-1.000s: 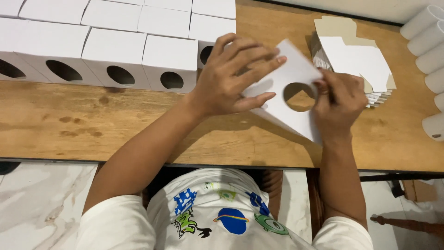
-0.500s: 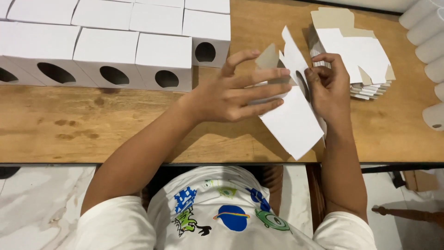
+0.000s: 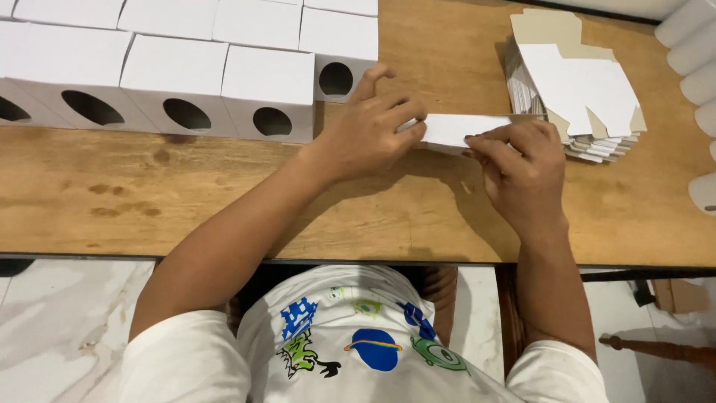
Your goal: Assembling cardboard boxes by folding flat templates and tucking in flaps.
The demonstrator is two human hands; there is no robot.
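Note:
Both hands hold one white cardboard box blank (image 3: 456, 128) just above the wooden table (image 3: 224, 201). My left hand (image 3: 369, 134) grips its left end with curled fingers. My right hand (image 3: 522, 168) pinches its right end between thumb and fingers. The blank is seen edge-on as a narrow white strip, and most of it is hidden behind the hands.
Rows of assembled white boxes with round holes (image 3: 272, 93) stand at the back left. A stack of flat white blanks (image 3: 578, 93) lies at the back right. White cylinders (image 3: 697, 52) line the right edge. The table's front edge runs above a pale floor.
The blank, earlier held open and flat with its round hole showing, has been turned and folded, and now shows only as a narrow strip between both hands.

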